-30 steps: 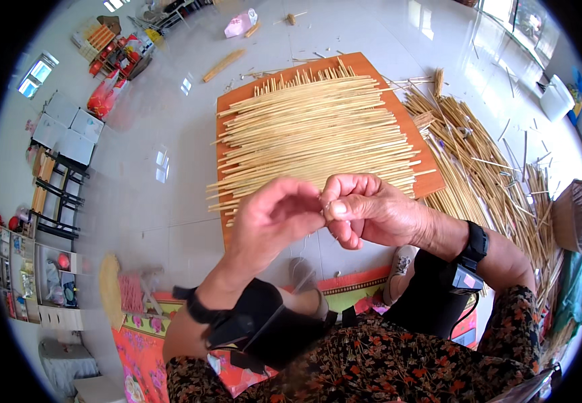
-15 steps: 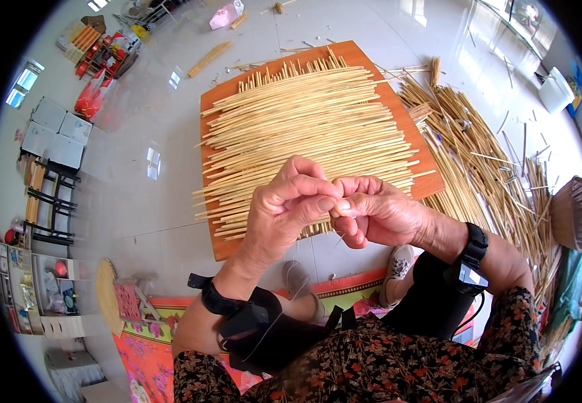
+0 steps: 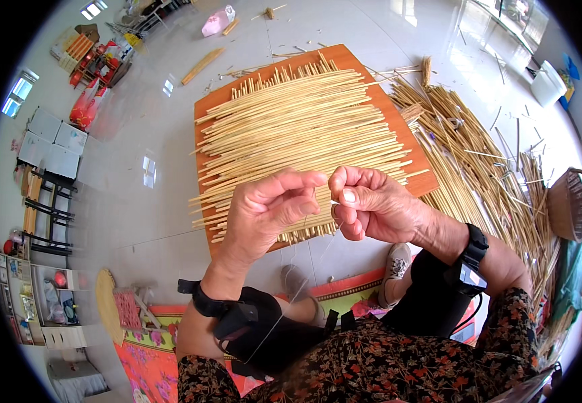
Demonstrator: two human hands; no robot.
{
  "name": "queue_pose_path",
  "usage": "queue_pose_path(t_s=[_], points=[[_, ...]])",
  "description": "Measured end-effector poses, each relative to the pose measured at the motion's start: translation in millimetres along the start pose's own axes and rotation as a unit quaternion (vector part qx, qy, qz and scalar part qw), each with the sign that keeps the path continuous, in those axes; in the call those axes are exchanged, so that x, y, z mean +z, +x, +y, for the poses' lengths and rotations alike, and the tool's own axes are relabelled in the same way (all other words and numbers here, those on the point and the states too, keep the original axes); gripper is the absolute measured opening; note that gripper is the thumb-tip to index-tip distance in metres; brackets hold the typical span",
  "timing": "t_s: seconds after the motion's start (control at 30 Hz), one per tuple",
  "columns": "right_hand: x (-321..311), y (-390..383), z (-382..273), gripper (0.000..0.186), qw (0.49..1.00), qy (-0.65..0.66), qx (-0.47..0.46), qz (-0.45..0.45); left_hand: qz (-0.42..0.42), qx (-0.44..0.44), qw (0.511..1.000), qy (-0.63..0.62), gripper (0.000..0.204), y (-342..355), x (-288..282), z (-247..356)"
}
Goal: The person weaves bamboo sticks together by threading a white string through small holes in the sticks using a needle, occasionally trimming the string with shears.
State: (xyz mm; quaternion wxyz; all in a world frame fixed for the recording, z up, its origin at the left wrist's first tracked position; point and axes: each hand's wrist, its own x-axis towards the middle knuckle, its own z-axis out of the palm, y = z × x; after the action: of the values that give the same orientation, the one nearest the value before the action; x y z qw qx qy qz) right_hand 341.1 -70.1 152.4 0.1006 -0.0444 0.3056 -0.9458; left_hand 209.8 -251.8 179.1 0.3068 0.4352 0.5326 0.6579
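Observation:
My left hand [image 3: 271, 207] and my right hand [image 3: 376, 205] are raised over the near edge of the board, fingertips facing each other with a small gap. A fine pale thread [image 3: 278, 324] hangs below them in loose strands, dropping toward my lap. With thumb and forefinger, my right hand pinches it, and a tiny white bit pokes out at the fingertips. My left thumb and forefinger are curled around a very thin strand that looks like the same thread. Whether a needle is there is too small to tell. Beneath lie many pale stalks [image 3: 291, 127] in parallel rows.
The stalks rest on an orange-brown board [image 3: 408, 144]. A large heap of loose stalks [image 3: 469, 158] covers the floor at right, beside a woven basket [image 3: 568, 201]. A flowered red cloth [image 3: 146, 363] lies near my feet. Shelves [image 3: 52, 295] stand at left.
My hands, whose fingertips were touching, have drawn slightly apart, the left one moving left. The thread beneath them shows more plainly. The whole view has shifted a little.

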Motion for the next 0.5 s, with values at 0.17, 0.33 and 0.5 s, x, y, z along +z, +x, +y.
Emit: queue_pose_path(t_s=[0.17,0.33,0.5], points=[[-0.4,-1.5,3.4,0.013,0.999,-0.018,0.006,0.026,-0.020,0.100,0.975,0.198,0.014,1.9,8.5,1.6],[5.9,-6.8,-1.2,0.017,0.996,-0.050,0.016,0.070,0.013,0.064,0.970,0.233,0.006,1.1,9.1,3.1],[6.9,-9.9,-6.8,0.026,0.990,-0.081,0.086,0.082,0.044,0.026,0.990,0.133,0.006,1.9,6.4,-3.0]])
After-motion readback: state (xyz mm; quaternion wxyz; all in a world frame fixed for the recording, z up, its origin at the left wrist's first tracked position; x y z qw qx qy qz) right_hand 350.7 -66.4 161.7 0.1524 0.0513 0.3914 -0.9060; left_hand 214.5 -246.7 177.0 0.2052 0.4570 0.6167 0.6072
